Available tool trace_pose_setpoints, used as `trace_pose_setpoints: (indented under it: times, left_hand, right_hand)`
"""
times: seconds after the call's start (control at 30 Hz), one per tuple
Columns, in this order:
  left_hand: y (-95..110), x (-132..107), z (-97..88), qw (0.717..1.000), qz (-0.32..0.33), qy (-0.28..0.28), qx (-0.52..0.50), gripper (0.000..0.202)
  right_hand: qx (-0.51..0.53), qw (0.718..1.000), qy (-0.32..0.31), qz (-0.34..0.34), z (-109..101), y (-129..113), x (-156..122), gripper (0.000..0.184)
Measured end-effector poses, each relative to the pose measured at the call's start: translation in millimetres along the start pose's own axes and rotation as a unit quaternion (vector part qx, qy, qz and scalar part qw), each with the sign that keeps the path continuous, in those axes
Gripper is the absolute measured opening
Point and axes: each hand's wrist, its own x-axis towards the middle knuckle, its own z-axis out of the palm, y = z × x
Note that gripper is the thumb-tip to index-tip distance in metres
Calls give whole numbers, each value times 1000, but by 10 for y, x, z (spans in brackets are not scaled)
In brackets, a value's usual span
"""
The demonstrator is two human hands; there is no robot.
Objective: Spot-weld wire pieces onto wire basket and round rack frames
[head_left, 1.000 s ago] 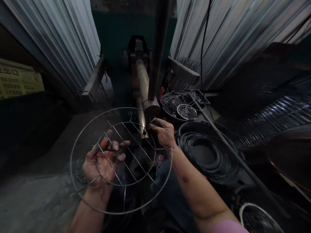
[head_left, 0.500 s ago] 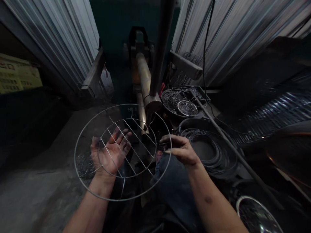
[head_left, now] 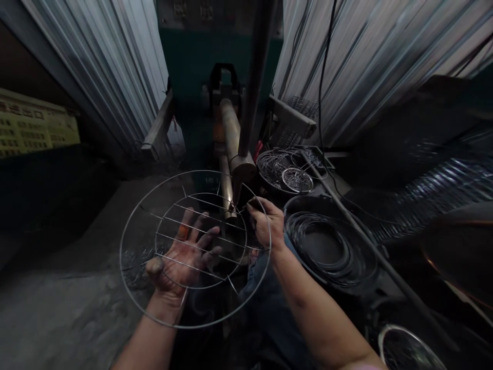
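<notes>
Since the earlier frame, the round silver wire rack (head_left: 192, 246) with parallel bars, just left of centre in the lower half, has turned so its bars slant less steeply, and my right hand (head_left: 266, 225) has moved in near the tip of the brass-coloured metal rod (head_left: 226, 180). My left hand (head_left: 183, 259) is open palm-up beneath the bars; I cannot tell whether my curled right fingers pinch anything
</notes>
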Motion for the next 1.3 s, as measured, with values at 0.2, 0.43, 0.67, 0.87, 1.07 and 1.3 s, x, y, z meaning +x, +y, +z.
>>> trace_pose_setpoints:
  times: [0.2, 0.43, 0.67, 0.87, 1.07, 1.3]
  left_hand:
    - [42, 69, -68, 999, 21, 19, 26, 110]
    - [59, 78, -38, 997, 2, 59, 41, 112]
    - [-43, 10, 47, 996, 5, 77, 42, 104]
    - [41, 49, -258, 974, -101, 169, 110, 74]
    - [47, 439, -77, 944, -107, 309, 43, 35]
    - [-115, 250, 258, 957, -203, 200, -52, 74]
  right_hand:
    - [6, 1000, -17, -23, 153, 84, 154, 17]
    - [-14, 999, -25, -33, 153, 64, 181, 15]
    - [41, 999, -29, 19, 227, 78, 198, 13]
    - [82, 985, -96, 119, -220, -53, -21, 31]
    - [42, 991, -56, 114, -511, -180, -536, 26]
    - [37, 995, 57, 68, -325, -177, -389, 24]
